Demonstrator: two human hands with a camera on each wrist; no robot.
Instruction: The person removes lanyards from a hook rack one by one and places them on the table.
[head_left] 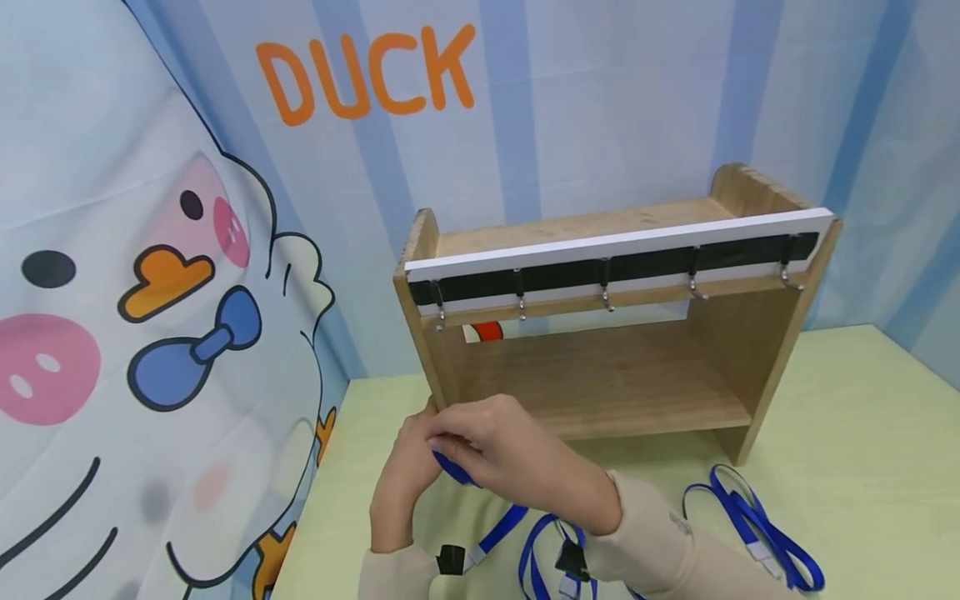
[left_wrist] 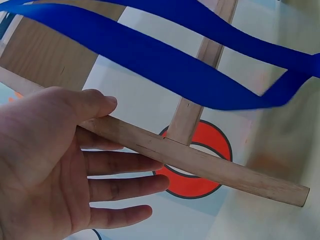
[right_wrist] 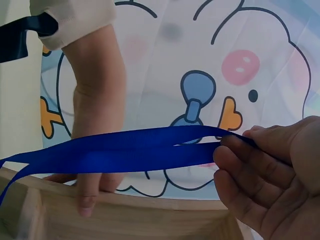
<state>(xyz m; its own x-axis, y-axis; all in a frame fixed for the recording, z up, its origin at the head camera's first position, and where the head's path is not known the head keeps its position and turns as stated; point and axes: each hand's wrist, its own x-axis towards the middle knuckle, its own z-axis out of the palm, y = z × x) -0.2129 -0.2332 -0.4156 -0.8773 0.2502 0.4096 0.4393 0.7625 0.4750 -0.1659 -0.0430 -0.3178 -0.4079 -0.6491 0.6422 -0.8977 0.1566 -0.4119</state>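
My right hand (head_left: 510, 454) pinches a flat blue lanyard (right_wrist: 125, 150) between thumb and fingers. The lanyard stretches out as a doubled loop in the right wrist view, in front of the other arm. My left hand (head_left: 408, 467) holds the left side panel (left_wrist: 200, 170) of a small wooden shelf (head_left: 600, 367), thumb on one side and extended fingers on the other. Across the shelf's upper front runs a white rail with a black strip (head_left: 562, 277), which carries several metal hooks (head_left: 606, 287).
A folded blue lanyard (head_left: 765, 529) with a white clip lies at the right on the pale green table (head_left: 862, 417). More blue lanyard (head_left: 534, 554) lies near the front, partly behind the right sleeve (head_left: 660, 542). A duck-print cloth (head_left: 225, 250) hangs at the left and back.
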